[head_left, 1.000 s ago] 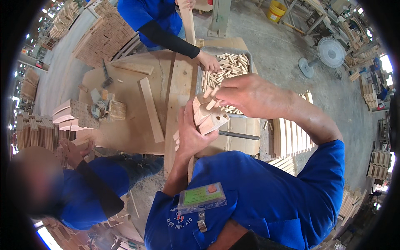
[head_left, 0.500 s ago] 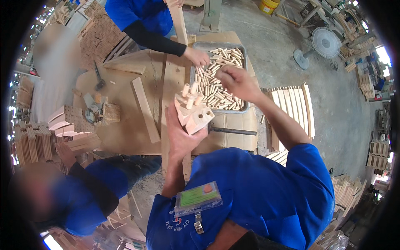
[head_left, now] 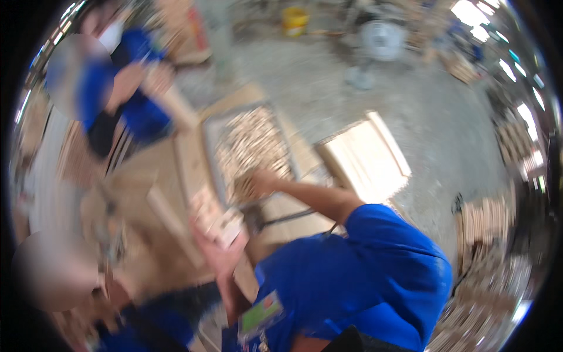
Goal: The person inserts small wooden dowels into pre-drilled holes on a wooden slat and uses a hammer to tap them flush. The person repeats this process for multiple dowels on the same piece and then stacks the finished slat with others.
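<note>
The whole picture is smeared by motion. My left hand (head_left: 218, 252) is closed round pale wooden blocks (head_left: 226, 227), with dowel pegs (head_left: 205, 205) standing out of their far end. Over the near end of a grey metal tray (head_left: 212, 132), my right hand (head_left: 261, 183) reaches down among loose wooden dowels (head_left: 252, 138). Its fingers are too blurred to show whether they hold a dowel. The tray lies just beyond the blocks, on the cardboard-covered table. A dark rod-like handle (head_left: 287, 217) lies between the tray and my body.
A long wooden piece (head_left: 170, 217) lies on the cardboard (head_left: 135, 252) to the left. Across the table a co-worker in blue (head_left: 141, 111) holds a long board. Another person (head_left: 158, 328) is at lower left. Right of the tray stands a stack of curved slats (head_left: 363, 158); a fan (head_left: 382, 41) stands beyond.
The view has swung, shifting the table left and down. My right hand has lowered towards the tray's near end. The co-worker's hand has left the tray. My left hand keeps the blocks.
</note>
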Motion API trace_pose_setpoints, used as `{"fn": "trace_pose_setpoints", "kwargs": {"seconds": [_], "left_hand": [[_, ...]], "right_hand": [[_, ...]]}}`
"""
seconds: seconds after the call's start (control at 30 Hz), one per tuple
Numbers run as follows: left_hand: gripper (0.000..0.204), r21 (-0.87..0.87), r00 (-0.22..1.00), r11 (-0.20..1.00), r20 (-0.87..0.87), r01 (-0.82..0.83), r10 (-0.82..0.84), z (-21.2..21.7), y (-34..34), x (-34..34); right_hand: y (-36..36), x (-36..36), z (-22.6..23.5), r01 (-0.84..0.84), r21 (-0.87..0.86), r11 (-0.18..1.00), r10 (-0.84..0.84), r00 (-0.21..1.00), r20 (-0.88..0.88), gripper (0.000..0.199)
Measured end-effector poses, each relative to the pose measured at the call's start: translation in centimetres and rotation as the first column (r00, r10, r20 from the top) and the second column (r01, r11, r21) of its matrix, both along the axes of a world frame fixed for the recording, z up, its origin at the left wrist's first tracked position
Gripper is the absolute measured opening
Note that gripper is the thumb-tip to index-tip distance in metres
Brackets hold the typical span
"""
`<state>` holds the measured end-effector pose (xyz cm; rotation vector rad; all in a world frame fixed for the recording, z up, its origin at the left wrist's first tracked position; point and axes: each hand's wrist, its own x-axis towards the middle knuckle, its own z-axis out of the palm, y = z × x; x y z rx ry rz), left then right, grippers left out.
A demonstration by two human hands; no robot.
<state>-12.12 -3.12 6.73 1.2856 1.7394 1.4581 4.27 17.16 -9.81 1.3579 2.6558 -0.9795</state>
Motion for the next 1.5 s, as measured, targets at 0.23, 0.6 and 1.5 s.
{"fn": "trace_pose_setpoints", "kwargs": {"seconds": [0.23, 0.6, 1.5], "left_hand": [[0.112, 0.042, 0.998, 0.998, 0.03, 0.052, -0.053, 0.9, 1.4, -0.5], [0.106, 0.024, 0.993, 0.999, 0.102, 0.048, -0.05, 2.0, 1.5, -0.2], [0.093, 0.185, 0.982, 0.982, -0.189, 0.037, -0.002, 0.7, 2.0, -0.4]], "right_hand": [[0.8, 2.0, 1.9, 0.199, -0.019, 0.98, -0.199, 0.967, -0.157, 0.022], [-1.7, 4.9, 21.9, 0.04, -0.093, 0.995, -0.084, 0.842, -0.533, 0.018], [-4.5, -1.1, 31.6, -0.509, 0.535, 0.674, 0.712, 0.641, -0.287, 0.032]]}}
